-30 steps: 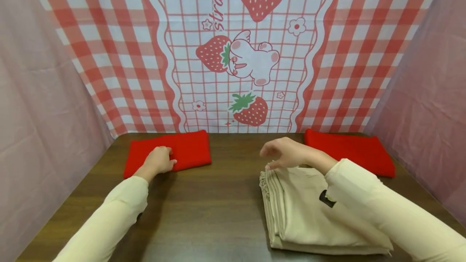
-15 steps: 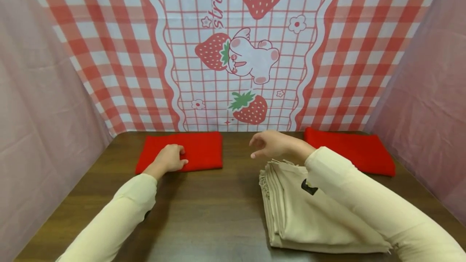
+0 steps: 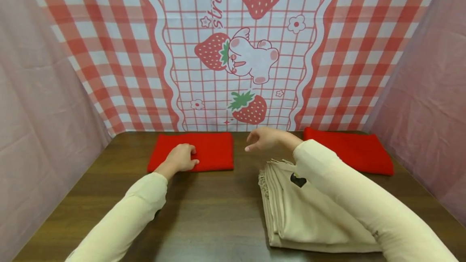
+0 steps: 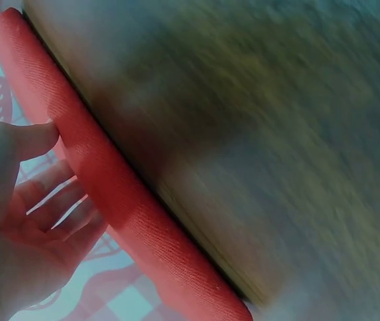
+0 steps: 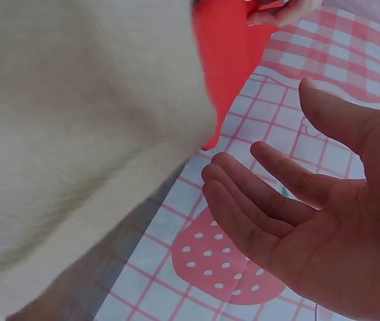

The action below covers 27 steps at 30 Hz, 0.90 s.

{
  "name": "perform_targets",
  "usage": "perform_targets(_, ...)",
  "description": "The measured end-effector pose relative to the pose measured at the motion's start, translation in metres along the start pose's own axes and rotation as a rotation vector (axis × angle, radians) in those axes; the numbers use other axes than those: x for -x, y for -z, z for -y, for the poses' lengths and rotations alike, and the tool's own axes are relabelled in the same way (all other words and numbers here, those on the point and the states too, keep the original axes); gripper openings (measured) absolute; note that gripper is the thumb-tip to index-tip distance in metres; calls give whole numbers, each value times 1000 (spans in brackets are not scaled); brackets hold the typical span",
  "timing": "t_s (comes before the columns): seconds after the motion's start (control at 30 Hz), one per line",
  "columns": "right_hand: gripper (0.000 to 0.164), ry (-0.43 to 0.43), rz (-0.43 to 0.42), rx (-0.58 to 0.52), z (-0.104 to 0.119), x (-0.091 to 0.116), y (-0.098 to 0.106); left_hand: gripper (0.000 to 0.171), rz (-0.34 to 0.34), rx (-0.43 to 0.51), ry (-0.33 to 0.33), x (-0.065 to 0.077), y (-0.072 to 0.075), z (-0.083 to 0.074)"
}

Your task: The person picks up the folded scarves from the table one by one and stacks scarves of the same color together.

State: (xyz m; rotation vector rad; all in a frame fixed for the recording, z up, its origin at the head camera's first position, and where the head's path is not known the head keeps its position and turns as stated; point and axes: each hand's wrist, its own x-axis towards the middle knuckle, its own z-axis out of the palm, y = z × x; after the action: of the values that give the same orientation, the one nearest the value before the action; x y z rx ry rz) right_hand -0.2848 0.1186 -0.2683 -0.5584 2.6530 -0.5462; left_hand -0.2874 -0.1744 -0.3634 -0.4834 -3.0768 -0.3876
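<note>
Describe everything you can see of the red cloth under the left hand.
The red cloth is plain, bright red and folded into a flat, roughly rectangular bundle, with a rounded near edge. Up close it looks like finely ribbed or woven fabric. It lies on the brown table, towards the far edge and left of centre, its long side running across. The left hand touches it, hiding part of the top; its thumb meets the near edge.

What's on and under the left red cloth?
The left grip is on the red cloth, hiding part of its upper face. Wooden table shows along the near edge; whatever lies directly underneath is covered, so can't be seen.
</note>
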Motion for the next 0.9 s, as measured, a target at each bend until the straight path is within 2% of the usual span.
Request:
perform_targets(0.13,50,-6,42,64,0,-11,7,38,-7,51,-41,0,4,1)
perform_targets(0.27,50,-20,104,140,0,-22,12,33,13,128,-81,4,8,10)
perform_targets(0.4,43,-61,148,133,-1,-31,16,27,0,139,-80,7,13,23)
perform_targets(0.53,33,-95,192,34,-2,-40,17,28,-28,103,-24,10,16,35)
perform_targets(0.63,34,-115,200,-7,0,-47,17,32,-27,75,44,13,20,44)
perform_targets(0.7,39,-138,199,-44,5,-52,18,34,-22,59,89,15,23,49)
perform_targets(0.83,62,-173,165,-146,16,-60,19,38,-21,40,173,18,27,61)
perform_targets(0.9,65,-182,147,-211,21,-65,20,41,-22,43,212,19,28,67)
